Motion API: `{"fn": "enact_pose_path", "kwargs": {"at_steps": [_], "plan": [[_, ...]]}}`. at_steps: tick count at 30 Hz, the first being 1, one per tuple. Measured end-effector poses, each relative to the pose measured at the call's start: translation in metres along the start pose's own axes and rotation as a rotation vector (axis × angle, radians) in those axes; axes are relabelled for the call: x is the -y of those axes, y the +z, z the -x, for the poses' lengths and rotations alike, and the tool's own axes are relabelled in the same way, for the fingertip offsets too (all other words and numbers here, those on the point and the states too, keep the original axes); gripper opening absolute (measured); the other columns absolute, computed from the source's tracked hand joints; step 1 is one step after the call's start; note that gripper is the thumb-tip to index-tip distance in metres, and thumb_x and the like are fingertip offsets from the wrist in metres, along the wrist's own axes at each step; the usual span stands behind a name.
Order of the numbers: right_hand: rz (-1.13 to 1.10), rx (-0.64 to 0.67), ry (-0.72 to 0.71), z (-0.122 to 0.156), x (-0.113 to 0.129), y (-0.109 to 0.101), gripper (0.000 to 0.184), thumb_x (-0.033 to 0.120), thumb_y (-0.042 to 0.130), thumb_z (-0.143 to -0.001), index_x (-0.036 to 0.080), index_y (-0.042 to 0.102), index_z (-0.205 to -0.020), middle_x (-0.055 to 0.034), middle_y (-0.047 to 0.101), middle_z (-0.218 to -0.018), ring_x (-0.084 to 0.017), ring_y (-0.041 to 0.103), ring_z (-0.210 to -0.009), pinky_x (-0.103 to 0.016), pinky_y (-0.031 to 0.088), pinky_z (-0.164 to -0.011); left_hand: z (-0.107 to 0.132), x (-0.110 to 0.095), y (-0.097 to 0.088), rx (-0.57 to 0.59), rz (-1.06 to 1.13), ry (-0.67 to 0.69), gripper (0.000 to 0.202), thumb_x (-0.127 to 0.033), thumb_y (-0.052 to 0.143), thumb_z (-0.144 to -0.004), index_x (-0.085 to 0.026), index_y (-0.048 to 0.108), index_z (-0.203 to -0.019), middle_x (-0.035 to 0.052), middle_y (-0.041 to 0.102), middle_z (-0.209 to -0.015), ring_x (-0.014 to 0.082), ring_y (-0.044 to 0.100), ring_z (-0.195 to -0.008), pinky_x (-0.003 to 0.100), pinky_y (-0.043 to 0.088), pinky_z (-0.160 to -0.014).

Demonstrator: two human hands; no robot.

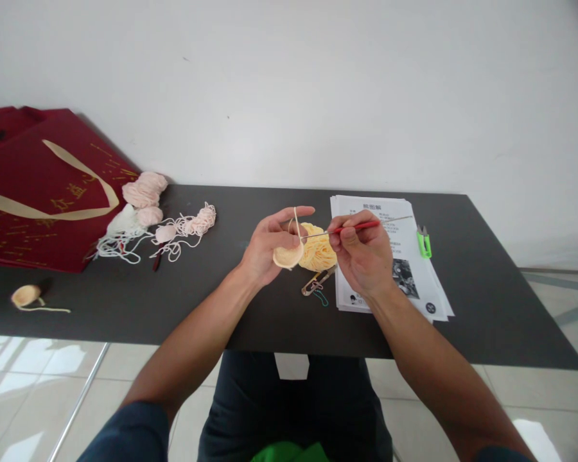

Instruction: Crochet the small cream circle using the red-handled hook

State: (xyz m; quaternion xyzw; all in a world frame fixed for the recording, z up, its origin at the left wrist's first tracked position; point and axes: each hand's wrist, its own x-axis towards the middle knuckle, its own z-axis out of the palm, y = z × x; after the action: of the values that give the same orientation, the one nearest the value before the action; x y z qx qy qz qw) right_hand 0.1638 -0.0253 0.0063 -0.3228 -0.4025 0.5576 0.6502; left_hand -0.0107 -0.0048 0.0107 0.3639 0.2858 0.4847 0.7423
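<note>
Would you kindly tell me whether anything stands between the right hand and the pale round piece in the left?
Nothing visible is in the way: only the red-handled hook held by the right hand spans the gap toward the pale round piece in the left hand. The yellow yarn lies behind, on the table.

I read gold characters, apparently 众益心, on the red bag (29,173). I read the heading 熊图解 on the printed sheets (408,244); smaller print is illegible.
</note>
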Motion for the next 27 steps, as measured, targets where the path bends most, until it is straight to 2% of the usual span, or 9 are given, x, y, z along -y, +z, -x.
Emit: {"fn": "enact_pose_path", "kwargs": {"at_steps": [9, 13, 17, 22, 27], "plan": [[-0.015, 0.018, -0.011, 0.001, 0.001, -0.001, 0.032, 0.044, 0.090, -0.074, 0.027, 0.064, -0.080, 0.0027, 0.072, -0.081, -0.009, 0.055, -0.059, -0.026, 0.044, -0.055, 0.000, 0.001, -0.002, 0.057, 0.035, -0.022, 0.050, -0.012, 0.069, -0.059, -0.013, 0.077, -0.109, 0.0006, 0.065, -0.064, 0.0125, 0.054, -0.053, 0.028, 0.039, -0.054], [-0.043, 0.018, 0.049, 0.000, 0.002, -0.002, 0.034, 0.043, 0.092, -0.072, 0.026, 0.064, -0.079, 0.0032, 0.072, -0.081, -0.008, 0.056, -0.059, -0.024, 0.047, -0.054, 0.000, 0.001, -0.003, 0.082, 0.059, -0.029, 0.051, -0.011, 0.072, -0.060, -0.012, 0.077, -0.110, 0.0016, 0.066, -0.067, 0.0130, 0.057, -0.056, 0.029, 0.043, -0.056], [-0.157, 0.016, 0.144, -0.001, 0.000, -0.001, 0.028, 0.037, 0.092, -0.074, 0.026, 0.067, -0.078, 0.0040, 0.074, -0.083, -0.006, 0.060, -0.063, -0.017, 0.051, -0.054, 0.000, 0.002, -0.003, 0.062, 0.025, 0.061, 0.047, -0.013, 0.082, -0.065, -0.017, 0.078, -0.111, 0.0012, 0.070, -0.075, 0.0122, 0.062, -0.062, 0.026, 0.048, -0.061], [-0.268, -0.041, 0.194, 0.000, -0.005, 0.003, 0.023, 0.034, 0.092, -0.074, 0.025, 0.072, -0.080, 0.0043, 0.079, -0.089, -0.003, 0.068, -0.071, -0.009, 0.058, -0.065, -0.003, 0.010, -0.006, -0.025, -0.097, 0.207, 0.036, -0.024, 0.092, -0.066, -0.020, 0.080, -0.100, 0.0011, 0.074, -0.080, 0.0126, 0.065, -0.067, 0.026, 0.053, -0.068], [-0.271, -0.038, 0.196, 0.003, -0.008, 0.006, 0.017, 0.033, 0.088, -0.080, 0.024, 0.074, -0.084, 0.0027, 0.081, -0.092, -0.002, 0.072, -0.073, -0.007, 0.060, -0.069, -0.005, 0.016, -0.008, -0.057, -0.177, 0.224, 0.031, -0.026, 0.092, -0.069, -0.021, 0.081, -0.098, 0.0021, 0.076, -0.081, 0.0135, 0.067, -0.067, 0.027, 0.053, -0.067]]}}
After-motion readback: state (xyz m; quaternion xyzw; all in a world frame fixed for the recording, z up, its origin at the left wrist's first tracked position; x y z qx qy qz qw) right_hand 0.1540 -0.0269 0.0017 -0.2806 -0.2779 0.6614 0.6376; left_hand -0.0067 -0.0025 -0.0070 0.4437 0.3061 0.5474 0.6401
